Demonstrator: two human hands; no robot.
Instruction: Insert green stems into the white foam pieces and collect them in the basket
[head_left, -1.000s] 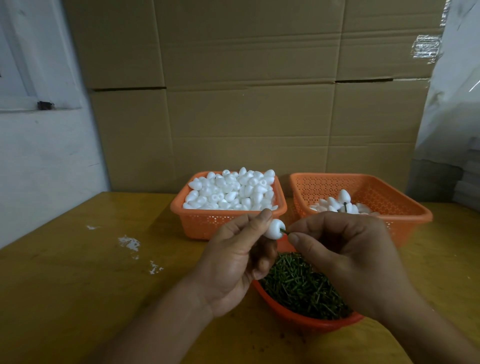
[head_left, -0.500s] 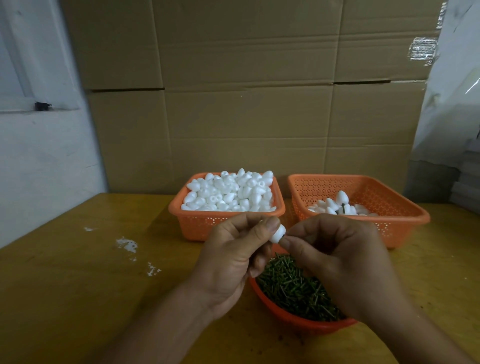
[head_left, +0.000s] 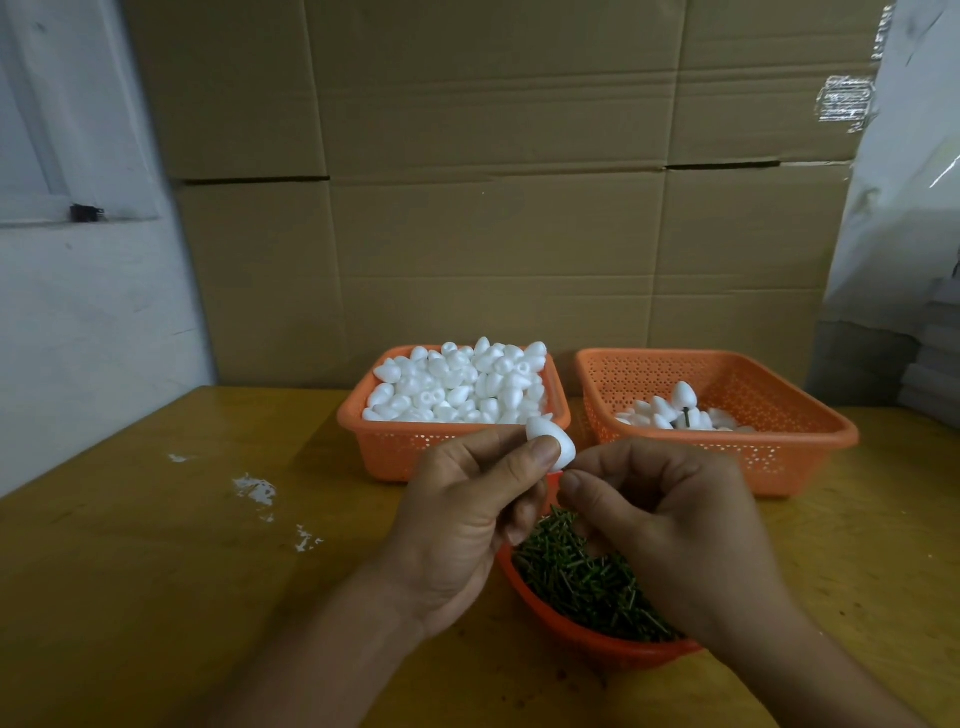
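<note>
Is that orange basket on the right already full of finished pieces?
No, nearly empty. The right basket holds only a small cluster of white foam pieces on its floor, with its perforated walls bare above them.

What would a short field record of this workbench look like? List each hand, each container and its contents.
left hand: pinches a white foam piece
right hand: fingers curled at the foam piece's lower end; stem hidden
left basket: heaped with plain foam pieces
right basket: a few foam pieces, one showing a dark stem
near bowl: green stems
table: yellow, white flecks
</note>
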